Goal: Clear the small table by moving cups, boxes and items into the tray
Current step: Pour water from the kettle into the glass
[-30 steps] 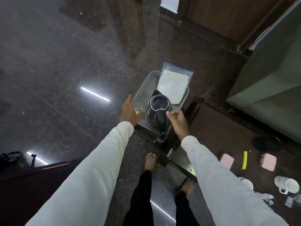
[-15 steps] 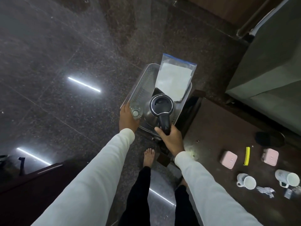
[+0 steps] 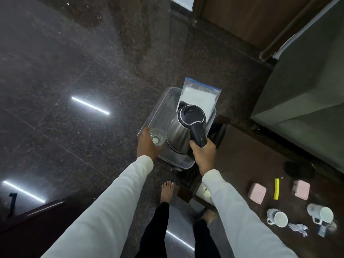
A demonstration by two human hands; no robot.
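The right hand [image 3: 203, 151] is closed around the matte black plastic handle of a brushed-steel electric kettle [image 3: 183, 133], whose rounded conical body and glossy black round lid sit inside the clear perforated plastic tray [image 3: 162, 110]. The left hand [image 3: 147, 144] curls around a small clear drinking glass [image 3: 157, 138] at the tray's near left corner, fingers wrapped on its wall. Behind the kettle a flat zip-seal plastic bag [image 3: 199, 95] with a blue strip and white contents leans against the tray's far end. The tray rests at the edge of the dark wooden small table [image 3: 242, 164]. On the tabletop to the right lie two pink rounded-square boxes [image 3: 257, 190] [image 3: 302, 189], a thin yellow strip [image 3: 276, 189] between them, two white ceramic mugs [image 3: 277, 218] [image 3: 321, 214] on their sides, a crumpled wrapper [image 3: 297, 228] and a black round disc [image 3: 298, 169]. The floor is polished speckled dark stone
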